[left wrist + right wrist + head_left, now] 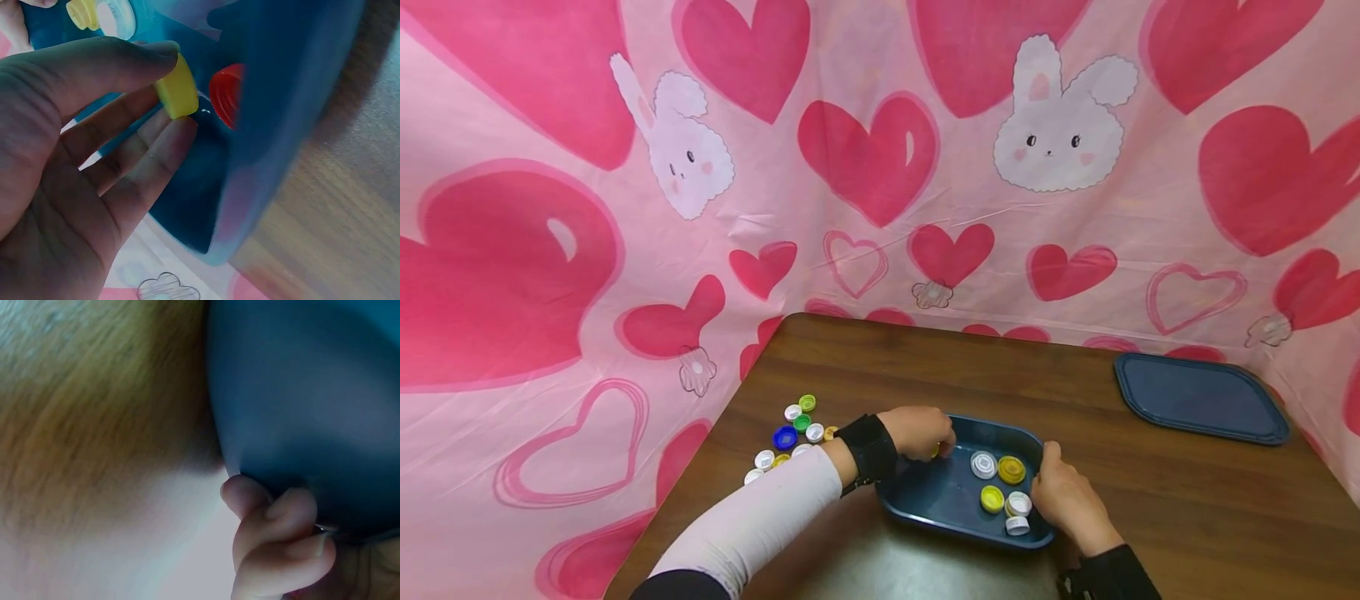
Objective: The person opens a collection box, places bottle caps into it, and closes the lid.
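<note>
One yellow cap; between left fingers

Pink heart-print cloth, brown wooden table

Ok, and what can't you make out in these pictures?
Head view: the red cap doesn't show, probably hidden by the left hand.
Head view: the white sleeve partly covers the loose caps, so no sure count; any print is too small.
Right wrist view: the right hand is cut off by the bottom edge.
</note>
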A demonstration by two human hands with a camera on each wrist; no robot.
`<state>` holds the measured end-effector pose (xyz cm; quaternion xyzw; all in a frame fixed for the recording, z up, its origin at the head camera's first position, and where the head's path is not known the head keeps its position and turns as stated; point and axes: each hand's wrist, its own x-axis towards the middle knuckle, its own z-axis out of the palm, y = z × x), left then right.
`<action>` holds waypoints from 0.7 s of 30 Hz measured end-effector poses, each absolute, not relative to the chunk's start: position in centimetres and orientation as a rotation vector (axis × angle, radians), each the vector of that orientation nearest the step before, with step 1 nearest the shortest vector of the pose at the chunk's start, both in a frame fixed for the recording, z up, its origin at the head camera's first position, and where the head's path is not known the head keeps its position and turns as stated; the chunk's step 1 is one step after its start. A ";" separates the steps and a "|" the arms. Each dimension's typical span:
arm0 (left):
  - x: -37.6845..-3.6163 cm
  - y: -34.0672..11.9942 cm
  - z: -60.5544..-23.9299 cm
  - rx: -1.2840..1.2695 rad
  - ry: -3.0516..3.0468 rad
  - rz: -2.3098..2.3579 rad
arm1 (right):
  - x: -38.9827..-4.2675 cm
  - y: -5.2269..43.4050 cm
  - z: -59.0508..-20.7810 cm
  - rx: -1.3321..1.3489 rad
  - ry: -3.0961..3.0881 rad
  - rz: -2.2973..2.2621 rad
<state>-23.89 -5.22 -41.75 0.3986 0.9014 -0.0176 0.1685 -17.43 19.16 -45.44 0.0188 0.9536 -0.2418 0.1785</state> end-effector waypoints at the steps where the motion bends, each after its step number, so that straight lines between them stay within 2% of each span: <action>1: -23.9 -5.3 -41.8 1.137 2.566 -0.055 | -17.4 19.2 -45.4 0.054 2.696 -0.683; 13: -24.0 -6.5 -41.2 1.083 2.583 0.058 | -17.6 18.8 -45.4 0.077 2.675 -0.684; 21: -25.0 -10.9 -39.1 1.038 2.702 0.241 | -17.6 19.0 -45.4 0.069 2.694 -0.663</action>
